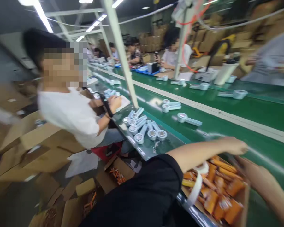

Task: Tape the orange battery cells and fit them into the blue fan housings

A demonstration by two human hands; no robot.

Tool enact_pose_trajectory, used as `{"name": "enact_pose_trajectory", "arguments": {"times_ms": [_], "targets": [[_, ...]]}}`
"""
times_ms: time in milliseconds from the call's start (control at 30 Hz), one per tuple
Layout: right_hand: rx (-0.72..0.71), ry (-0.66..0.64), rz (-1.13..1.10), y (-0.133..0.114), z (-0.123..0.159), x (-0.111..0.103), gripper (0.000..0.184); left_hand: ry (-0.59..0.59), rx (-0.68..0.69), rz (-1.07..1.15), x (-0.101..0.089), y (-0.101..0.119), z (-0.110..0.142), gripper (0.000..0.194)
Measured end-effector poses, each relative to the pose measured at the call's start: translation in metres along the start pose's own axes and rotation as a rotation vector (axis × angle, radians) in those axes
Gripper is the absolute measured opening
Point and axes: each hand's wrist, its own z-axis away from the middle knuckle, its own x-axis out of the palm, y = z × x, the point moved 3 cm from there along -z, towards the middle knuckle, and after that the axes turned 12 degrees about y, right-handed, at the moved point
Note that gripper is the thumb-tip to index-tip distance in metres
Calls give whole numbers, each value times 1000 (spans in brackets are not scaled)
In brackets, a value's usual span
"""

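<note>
My left hand (235, 146), at the end of an arm in a black sleeve, reaches over the far side of a cardboard box (245, 201). Close to it is my right hand (248, 165), coming in from the right edge. Both are smeared by motion, and their fingers cannot be made out. A dark thing, too blurred to name, shows between them. Orange packets (219, 189) fill the box below. A white strip or band (196, 189) lies at its left side.
Several light-blue round-headed devices with handles (139, 138) lie on the bench to the left; others (182, 117) are on the green conveyor belt (217, 138). A co-worker in a white shirt (68, 113) sits at left. A pale post (123, 53) rises beside the belt. Open cartons (44, 151) cover the floor.
</note>
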Motion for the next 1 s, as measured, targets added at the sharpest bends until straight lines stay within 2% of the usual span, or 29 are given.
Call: {"name": "enact_pose_trajectory", "arguments": {"times_ms": [33,67,133,167,233,300,367,400,500,567,633,667,767,833,900,1000], "targets": [[39,-47,20,-2,1,-5,35,13,-14,15,0,-1,-1,25],[53,-166,36,-6,1,-7,36,16,-1,19,2,-3,-3,22],[115,-214,51,-9,-5,-16,34,17,27,23,9,-6,-15,15],[119,-249,33,-10,-10,-19,34,22,40,30,13,-7,-23,19],[170,-248,19,-4,-17,-26,31,45,64,59,17,-5,-35,26],[233,-214,8,6,-17,-35,30,100,75,93,13,-1,-35,21],[302,-131,18,18,-6,-48,37,187,69,119,5,-1,-16,24],[341,-46,12,22,5,-56,40,239,68,137,0,-5,1,29],[454,271,-149,17,58,-81,39,389,138,251,-6,-30,78,25],[507,367,-354,-4,96,-92,35,426,250,302,2,-51,131,23],[522,317,-514,-39,122,-95,37,419,340,233,16,-67,168,22],[505,278,-566,-59,128,-95,37,408,362,173,24,-71,179,22],[379,187,-580,-121,121,-87,30,418,337,35,39,-70,187,25],[318,150,-515,-153,109,-79,30,475,318,27,37,-60,187,24],[276,119,-527,-174,101,-75,31,545,336,56,27,-52,193,24],[99,-9,-831,-192,104,-84,46,624,375,61,11,-55,214,26]]}}
